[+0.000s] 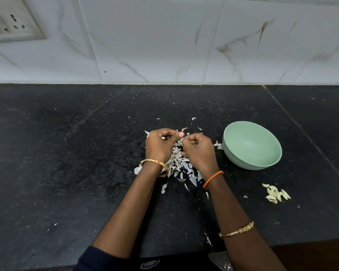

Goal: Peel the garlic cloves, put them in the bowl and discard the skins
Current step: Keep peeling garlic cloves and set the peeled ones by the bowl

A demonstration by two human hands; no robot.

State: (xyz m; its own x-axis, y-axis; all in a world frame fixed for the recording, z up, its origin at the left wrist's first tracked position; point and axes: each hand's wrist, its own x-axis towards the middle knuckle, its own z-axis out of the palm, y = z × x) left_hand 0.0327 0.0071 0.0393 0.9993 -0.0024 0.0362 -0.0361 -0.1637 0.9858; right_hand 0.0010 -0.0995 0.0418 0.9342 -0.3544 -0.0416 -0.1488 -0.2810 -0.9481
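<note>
As both hands meet above a heap of garlic skins (177, 163), left hand (160, 145) and right hand (198, 151) curled, pinching something too small to identify, green bowl (251, 146) just right, peeled cloves (276, 193) on the black counter (67, 153).

A pale green bowl (252, 146) sits on the black counter, tipped slightly so its open mouth faces forward; nothing can be seen inside it. Just left of it lies a loose heap of thin white garlic skins (179, 163), some flakes scattered around. Nearer the counter's front edge, to the right, a small cluster of peeled cream-coloured garlic cloves (276, 194) rests together.
</note>
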